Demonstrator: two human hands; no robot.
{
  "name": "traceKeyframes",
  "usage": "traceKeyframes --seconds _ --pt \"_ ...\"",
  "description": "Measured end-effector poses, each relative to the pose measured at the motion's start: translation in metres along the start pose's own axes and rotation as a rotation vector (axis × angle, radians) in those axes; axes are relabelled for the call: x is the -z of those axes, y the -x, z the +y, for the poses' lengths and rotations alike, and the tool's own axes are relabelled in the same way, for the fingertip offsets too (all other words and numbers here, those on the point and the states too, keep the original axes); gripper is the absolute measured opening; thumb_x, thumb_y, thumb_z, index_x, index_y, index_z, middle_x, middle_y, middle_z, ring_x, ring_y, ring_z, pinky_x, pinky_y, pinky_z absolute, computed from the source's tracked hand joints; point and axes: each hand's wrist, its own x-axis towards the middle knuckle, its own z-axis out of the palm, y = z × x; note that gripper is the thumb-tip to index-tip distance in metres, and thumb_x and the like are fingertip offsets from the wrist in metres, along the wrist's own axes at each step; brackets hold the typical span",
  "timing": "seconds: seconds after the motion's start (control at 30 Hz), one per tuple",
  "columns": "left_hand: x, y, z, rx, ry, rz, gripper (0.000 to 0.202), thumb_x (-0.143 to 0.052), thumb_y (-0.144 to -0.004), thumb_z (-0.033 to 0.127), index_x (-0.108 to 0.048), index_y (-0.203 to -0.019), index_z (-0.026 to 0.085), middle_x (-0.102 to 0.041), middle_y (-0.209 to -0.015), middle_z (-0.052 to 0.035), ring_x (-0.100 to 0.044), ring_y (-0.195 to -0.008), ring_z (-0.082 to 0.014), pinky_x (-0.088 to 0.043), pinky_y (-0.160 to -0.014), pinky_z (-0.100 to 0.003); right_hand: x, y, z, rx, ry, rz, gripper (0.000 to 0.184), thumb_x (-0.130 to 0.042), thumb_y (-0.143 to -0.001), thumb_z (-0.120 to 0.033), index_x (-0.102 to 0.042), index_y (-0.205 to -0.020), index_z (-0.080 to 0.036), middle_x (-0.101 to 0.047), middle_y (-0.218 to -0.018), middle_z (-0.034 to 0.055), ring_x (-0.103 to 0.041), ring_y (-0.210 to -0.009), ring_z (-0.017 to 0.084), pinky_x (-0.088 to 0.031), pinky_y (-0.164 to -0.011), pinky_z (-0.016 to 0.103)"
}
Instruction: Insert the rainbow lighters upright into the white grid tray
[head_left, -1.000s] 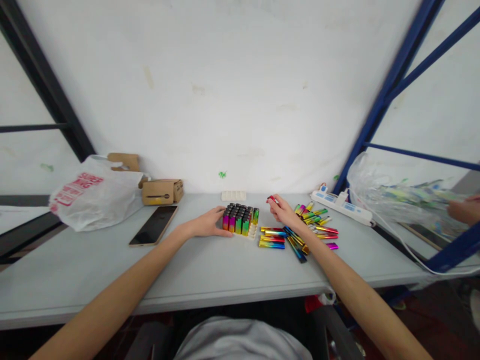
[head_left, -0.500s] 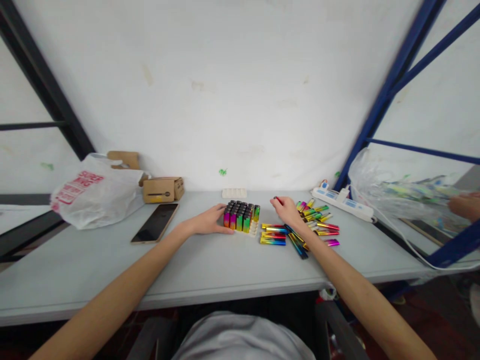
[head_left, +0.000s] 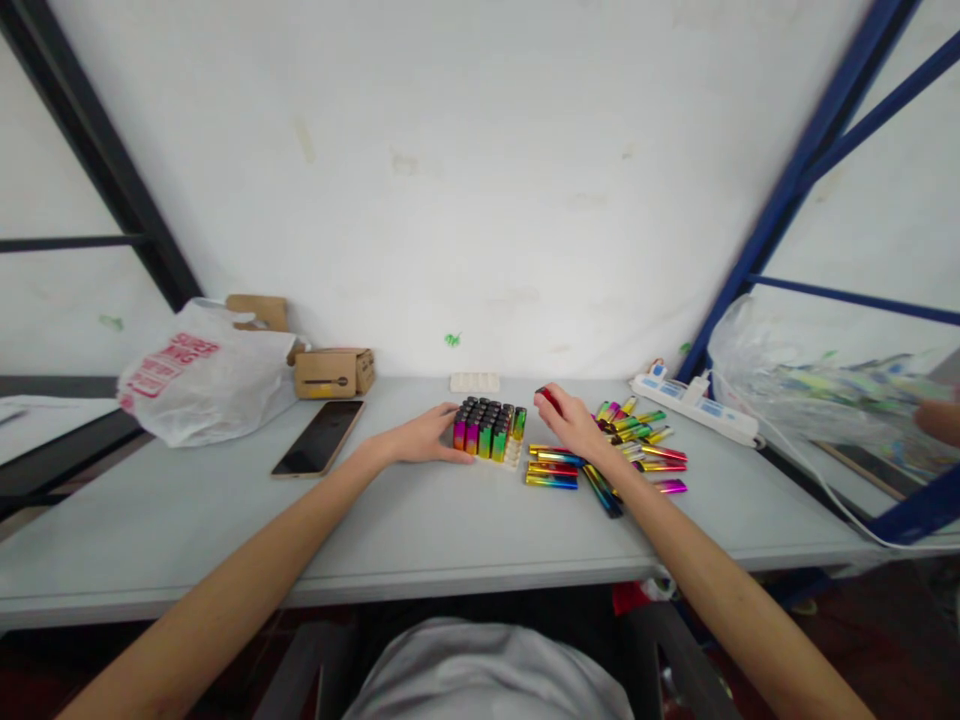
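Shiny multicoloured lighters [head_left: 480, 435] with black tops stand upright in close rows in a white slotted tray [head_left: 513, 457]. Free slots show along the tray's right side. My left hand [head_left: 431, 436] is around the left end of this block, thumb at the front corner and fingers behind, gripping it. To the right of the tray, raised a little over the table, my right hand [head_left: 574, 422] is closed on a red lighter [head_left: 549, 399], its dark end pointing up and left. Loose lighters [head_left: 553, 481] lie below and beside the right hand, partly hidden by the forearm.
A second white tray [head_left: 475, 382] lies by the wall. On the left are a phone [head_left: 319, 438], a cardboard box [head_left: 330, 373] and a white plastic bag [head_left: 217, 385]. A power strip [head_left: 697, 408] and its cable lie right. Another person's hand [head_left: 937, 422] shows beyond the blue frame.
My right hand has turned slightly, so more of the red lighter shows, near the tray's right side. My left hand keeps its place at the block. The whole view has shifted slightly.
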Motion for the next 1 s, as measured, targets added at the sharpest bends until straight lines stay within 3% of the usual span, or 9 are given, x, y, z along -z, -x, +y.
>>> traceKeyframes --seconds 0.13,0.3,0.4,0.53,0.7,0.83,1.0 --pt "0.0002 0.0002 0.001 -0.006 -0.001 0.003 0.098 -0.077 -0.085 0.086 -0.061 -0.154 0.018 -0.056 -0.164 -0.0179 -0.055 -0.151 -0.0393 -0.038 -0.133 -0.044 -0.0003 0.0014 -0.0019 0.021 -0.067 -0.115 0.043 -0.042 -0.112 -0.063 -0.058 -0.098 -0.026 -0.07 -0.078 0.0003 -0.061 -0.063 0.018 -0.049 -0.065 0.03" --pt "0.0008 -0.0002 0.0022 -0.015 0.007 0.01 0.095 -0.078 -0.085 0.083 -0.062 -0.154 0.02 -0.057 -0.164 -0.0168 -0.054 -0.151 -0.0399 -0.038 -0.133 -0.047 0.0027 -0.0023 -0.0006 0.254 0.1 -0.014 0.057 -0.046 -0.111 -0.069 -0.06 -0.078 -0.023 -0.066 -0.078 0.0051 -0.06 -0.073 0.02 -0.05 -0.073 0.033" --pt "0.0005 -0.0006 0.0023 -0.012 0.012 0.005 0.096 -0.079 -0.085 0.083 -0.062 -0.154 0.019 -0.056 -0.165 -0.0173 -0.053 -0.152 -0.0402 -0.037 -0.134 -0.048 0.0041 -0.0017 -0.0005 0.219 0.136 -0.022 0.059 -0.048 -0.111 -0.067 -0.062 -0.076 -0.022 -0.065 -0.069 0.0029 -0.056 -0.065 0.018 -0.045 -0.068 0.031" --pt "0.0002 0.0002 0.0028 -0.008 0.019 0.007 0.097 -0.08 -0.085 0.082 -0.06 -0.155 0.018 -0.056 -0.163 -0.0188 -0.054 -0.151 -0.0403 -0.038 -0.133 -0.049 0.002 0.0003 0.0007 0.147 0.083 -0.096 0.057 -0.053 -0.109 -0.067 -0.063 -0.076 -0.022 -0.072 -0.068 0.0029 -0.063 -0.062 0.017 -0.045 -0.066 0.029" --pt "0.0014 0.0009 0.0042 -0.007 0.021 0.008 0.096 -0.08 -0.085 0.082 -0.06 -0.156 0.02 -0.056 -0.164 -0.0176 -0.054 -0.151 -0.0398 -0.039 -0.133 -0.049 0.0002 0.0004 0.0031 0.086 0.119 -0.189 0.058 -0.055 -0.107 -0.069 -0.061 -0.071 -0.023 -0.07 -0.06 0.0022 -0.063 -0.057 0.018 -0.041 -0.061 0.028" --pt "0.0015 0.0004 0.0051 -0.017 0.026 0.014 0.098 -0.081 -0.084 0.082 -0.059 -0.157 0.022 -0.055 -0.166 -0.0163 -0.051 -0.154 -0.0399 -0.037 -0.134 -0.049 -0.0007 0.001 0.0022 0.087 0.132 -0.231 0.057 -0.056 -0.107 -0.068 -0.059 -0.071 -0.024 -0.07 -0.06 0.0025 -0.063 -0.058 0.018 -0.04 -0.063 0.028" --pt "0.0008 0.0005 0.0059 -0.03 0.03 0.022 0.094 -0.082 -0.085 0.078 -0.06 -0.156 0.022 -0.056 -0.166 -0.0152 -0.051 -0.154 -0.0395 -0.037 -0.134 -0.047 -0.0054 -0.0011 0.0011 0.133 0.259 -0.189 0.054 -0.058 -0.109 -0.06 -0.057 -0.069 -0.024 -0.064 -0.058 0.0017 -0.054 -0.057 0.017 -0.032 -0.062 0.029"
